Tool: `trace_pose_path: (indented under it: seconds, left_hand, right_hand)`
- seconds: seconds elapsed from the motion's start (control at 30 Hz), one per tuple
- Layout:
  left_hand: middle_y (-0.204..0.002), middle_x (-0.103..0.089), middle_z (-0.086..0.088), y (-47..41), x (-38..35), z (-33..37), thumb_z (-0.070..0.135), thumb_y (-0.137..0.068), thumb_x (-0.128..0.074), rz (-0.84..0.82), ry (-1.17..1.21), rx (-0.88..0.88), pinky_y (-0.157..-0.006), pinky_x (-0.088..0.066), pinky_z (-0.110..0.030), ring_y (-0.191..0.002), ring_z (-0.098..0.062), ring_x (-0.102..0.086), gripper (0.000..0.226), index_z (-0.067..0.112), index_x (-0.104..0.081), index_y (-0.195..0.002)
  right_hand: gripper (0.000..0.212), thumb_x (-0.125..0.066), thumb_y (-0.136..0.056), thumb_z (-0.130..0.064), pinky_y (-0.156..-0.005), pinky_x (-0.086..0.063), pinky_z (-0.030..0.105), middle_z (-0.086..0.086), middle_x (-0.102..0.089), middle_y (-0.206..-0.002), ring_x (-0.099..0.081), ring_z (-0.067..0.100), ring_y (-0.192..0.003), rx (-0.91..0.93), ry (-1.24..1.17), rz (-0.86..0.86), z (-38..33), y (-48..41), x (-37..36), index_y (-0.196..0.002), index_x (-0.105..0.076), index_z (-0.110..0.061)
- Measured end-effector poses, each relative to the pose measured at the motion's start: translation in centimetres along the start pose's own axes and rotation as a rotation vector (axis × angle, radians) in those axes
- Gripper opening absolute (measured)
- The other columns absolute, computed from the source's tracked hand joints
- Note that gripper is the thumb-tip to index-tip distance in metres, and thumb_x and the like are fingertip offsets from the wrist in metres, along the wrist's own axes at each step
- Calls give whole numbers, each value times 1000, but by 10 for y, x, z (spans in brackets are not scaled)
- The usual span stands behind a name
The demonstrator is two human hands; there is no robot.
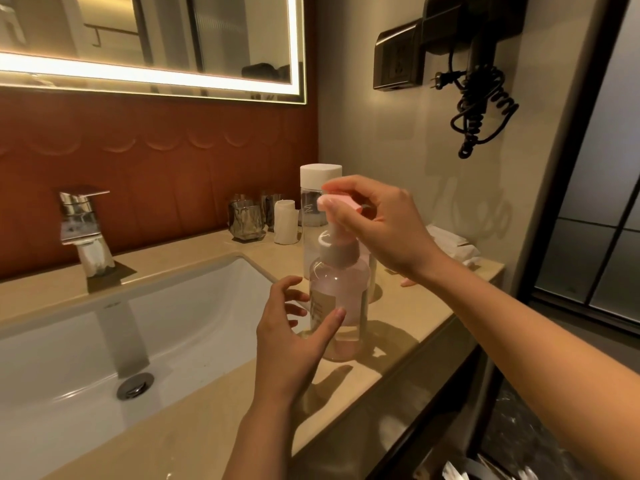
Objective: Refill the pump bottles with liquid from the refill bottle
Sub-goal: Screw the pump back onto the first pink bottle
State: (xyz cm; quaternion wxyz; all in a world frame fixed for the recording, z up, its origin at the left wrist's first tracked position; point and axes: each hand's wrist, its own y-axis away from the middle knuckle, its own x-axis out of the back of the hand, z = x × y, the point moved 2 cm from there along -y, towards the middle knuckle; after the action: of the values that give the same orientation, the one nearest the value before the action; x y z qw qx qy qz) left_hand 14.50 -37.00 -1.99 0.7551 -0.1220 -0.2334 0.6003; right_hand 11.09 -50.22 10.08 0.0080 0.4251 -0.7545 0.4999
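Along the bathroom wall, a beige stone countertop (194,420) is running from the left edge to the right-hand corner, and a white rectangular sink basin (69,358) is sitting sunk into its left part. Above it, a mirror with a glowing light border (156,36) is hanging on the rust-red wall. On the side wall to the right, a black hair dryer with a coiled cord (478,39) is hanging in its holder. A square chrome faucet (83,230) is standing behind the basin.

A tall clear bottle with a white cap (320,176) is standing upright on the counter, right of the basin. Just in front of it, a rounded clear pump bottle holding pale pink liquid (346,289) is standing upright near the counter's front edge.

The right hand (377,223) is reaching in from the right above this bottle, its thumb and fingertips pinching the pink pump head (341,201), which is sitting raised on its stem above the collar. The left hand (294,327) is hovering at the bottle's lower left, fingers spread and loosely bent, not closing round it. Its thumb is lying across the front of the bottle and its fingertips are reaching the left wall; whether they are pressing it, I cannot tell.

Faceted glass tumblers (246,220) and a small white roll (285,221) are standing at the back of the counter.
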Motion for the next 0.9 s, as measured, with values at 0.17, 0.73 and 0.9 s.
trace_pose_path:
  seconds: [0.17,0.73,0.9]
  left_hand:
    - [-98,-48,26,0,1,1,60,-54,-64,3,-1,3,-66,-39,-13,-89,-1,-53,67,41,-38,-114]
    - [-136,-40,16,2,-1,1,56,-50,-74,-202,8,39,-79,-34,-9,-112,0,-37,91,56,-20,-123]
    - [-136,-42,15,1,-1,0,53,-52,-77,-197,5,37,-71,-33,-2,-110,0,-39,88,56,-22,-121]
  right_hand:
    - [48,-67,-84,-29,-82,-53,21,-3,-57,-120,-57,10,-104,-150,-69,-136,12,7,-1,-128,-51,-20]
    - [30,-60,-87,-28,-77,-50,10,-2,-67,-111,-60,2,-100,-278,-234,-274,16,19,-6,-112,-67,-12]
    - [53,-64,-80,-30,-92,-46,16,-14,-59,-122,-54,-3,-114,-283,-341,-436,20,22,-4,-130,-51,-18]
